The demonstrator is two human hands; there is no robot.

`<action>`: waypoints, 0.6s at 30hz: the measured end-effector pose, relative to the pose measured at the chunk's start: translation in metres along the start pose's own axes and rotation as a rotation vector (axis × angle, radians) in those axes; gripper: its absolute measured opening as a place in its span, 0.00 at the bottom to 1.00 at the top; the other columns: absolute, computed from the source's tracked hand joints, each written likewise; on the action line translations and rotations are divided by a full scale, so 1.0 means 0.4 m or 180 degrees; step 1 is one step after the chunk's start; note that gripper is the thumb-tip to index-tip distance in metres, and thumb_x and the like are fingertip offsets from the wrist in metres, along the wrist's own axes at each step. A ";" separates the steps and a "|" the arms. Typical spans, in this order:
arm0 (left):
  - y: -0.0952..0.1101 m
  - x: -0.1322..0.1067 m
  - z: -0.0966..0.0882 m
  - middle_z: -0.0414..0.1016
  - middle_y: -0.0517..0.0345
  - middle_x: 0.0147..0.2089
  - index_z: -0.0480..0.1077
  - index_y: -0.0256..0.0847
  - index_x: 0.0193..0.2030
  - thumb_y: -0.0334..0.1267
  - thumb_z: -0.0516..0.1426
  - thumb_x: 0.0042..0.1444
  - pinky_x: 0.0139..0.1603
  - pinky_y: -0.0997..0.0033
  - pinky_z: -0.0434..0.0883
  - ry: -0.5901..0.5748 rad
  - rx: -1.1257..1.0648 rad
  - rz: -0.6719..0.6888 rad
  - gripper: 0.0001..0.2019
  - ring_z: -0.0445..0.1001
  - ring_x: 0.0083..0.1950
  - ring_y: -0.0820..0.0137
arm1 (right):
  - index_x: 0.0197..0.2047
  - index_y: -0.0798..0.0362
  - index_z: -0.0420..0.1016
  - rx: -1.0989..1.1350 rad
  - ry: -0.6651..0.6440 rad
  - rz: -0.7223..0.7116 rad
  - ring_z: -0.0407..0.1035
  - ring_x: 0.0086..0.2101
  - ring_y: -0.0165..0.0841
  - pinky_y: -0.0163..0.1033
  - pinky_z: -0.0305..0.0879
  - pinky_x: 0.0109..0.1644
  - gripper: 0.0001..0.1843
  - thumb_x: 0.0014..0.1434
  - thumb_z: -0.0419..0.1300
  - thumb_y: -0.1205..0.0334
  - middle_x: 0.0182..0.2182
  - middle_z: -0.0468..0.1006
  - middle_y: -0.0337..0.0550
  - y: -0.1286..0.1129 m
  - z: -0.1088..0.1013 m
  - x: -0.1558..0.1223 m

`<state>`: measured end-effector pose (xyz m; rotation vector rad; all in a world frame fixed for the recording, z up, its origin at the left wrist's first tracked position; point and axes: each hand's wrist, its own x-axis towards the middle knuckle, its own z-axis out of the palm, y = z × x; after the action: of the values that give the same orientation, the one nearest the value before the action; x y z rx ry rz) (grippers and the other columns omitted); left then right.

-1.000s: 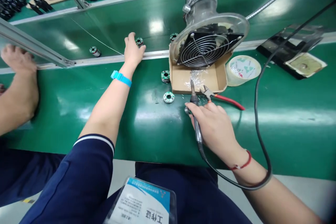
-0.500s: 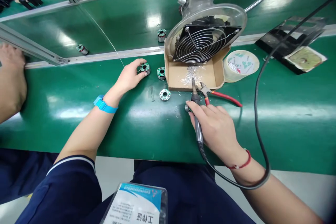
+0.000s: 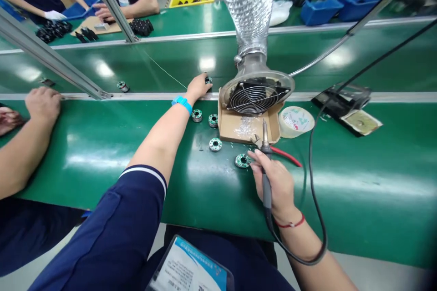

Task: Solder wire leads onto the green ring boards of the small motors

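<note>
My left hand (image 3: 199,87) reaches over the metal rail, fingers closed round a motor stator (image 3: 208,80) with a green circuit board on top. My right hand (image 3: 276,179) holds a soldering iron (image 3: 266,163) upright, its tip pointing away from me. Close to the right fingertips, on the bench, is another stator (image 3: 242,160); whether they touch it I cannot tell. Several more stators stand about, including one (image 3: 196,115) below my left wrist, one (image 3: 213,121) against the cardboard box and one (image 3: 215,144) nearer me. Behind the iron lie red-handled cutters (image 3: 287,155), partly hidden.
A fume extractor fan (image 3: 253,98) hangs over the cardboard box (image 3: 232,135) of wire clippings. Right of it are a tape roll (image 3: 297,122) and a soldering stand with sponge (image 3: 362,121). The iron's cable (image 3: 311,182) loops at right. A co-worker's hands (image 3: 43,102) rest at left.
My left hand has let go of one stator on the bench and moved forward to another beyond the rail. The right hand has drawn back slightly with the iron. The view has tilted up.
</note>
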<state>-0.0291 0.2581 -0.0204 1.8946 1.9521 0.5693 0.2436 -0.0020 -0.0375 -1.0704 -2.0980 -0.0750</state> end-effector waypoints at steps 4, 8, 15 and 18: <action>-0.010 -0.043 -0.020 0.77 0.34 0.58 0.73 0.30 0.56 0.38 0.60 0.61 0.61 0.54 0.71 -0.0178 0.0064 0.0123 0.19 0.75 0.58 0.53 | 0.69 0.50 0.59 0.0107 -0.0054 0.0187 0.80 0.38 0.38 0.44 0.75 0.44 0.31 0.64 0.56 0.68 0.44 0.85 0.49 0.006 0.012 -0.005; -0.025 -0.144 -0.054 0.79 0.43 0.56 0.75 0.35 0.55 0.39 0.62 0.56 0.59 0.57 0.71 -0.0534 0.0186 0.0347 0.21 0.76 0.56 0.56 | 0.69 0.53 0.59 0.0253 -0.0431 0.0367 0.74 0.54 0.48 0.55 0.73 0.54 0.34 0.61 0.61 0.59 0.58 0.77 0.57 -0.006 0.027 -0.007; 0.000 -0.281 -0.114 0.80 0.47 0.56 0.75 0.39 0.56 0.45 0.59 0.60 0.57 0.57 0.71 -0.0510 0.0224 0.0726 0.20 0.77 0.53 0.58 | 0.66 0.54 0.63 0.0457 -0.1125 0.0322 0.72 0.53 0.43 0.53 0.71 0.58 0.26 0.64 0.53 0.66 0.56 0.77 0.54 -0.002 0.034 -0.014; 0.039 -0.395 -0.117 0.81 0.50 0.48 0.75 0.38 0.52 0.41 0.57 0.62 0.53 0.61 0.73 0.0305 -0.0133 0.0755 0.15 0.78 0.47 0.63 | 0.63 0.54 0.66 0.0364 -0.1053 0.0446 0.73 0.47 0.42 0.52 0.72 0.54 0.22 0.67 0.54 0.61 0.47 0.80 0.53 0.006 0.027 -0.012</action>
<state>-0.0344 0.0988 0.0244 2.1235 1.7669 0.7750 0.2405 0.0003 -0.0491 -1.2220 -2.2769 0.3062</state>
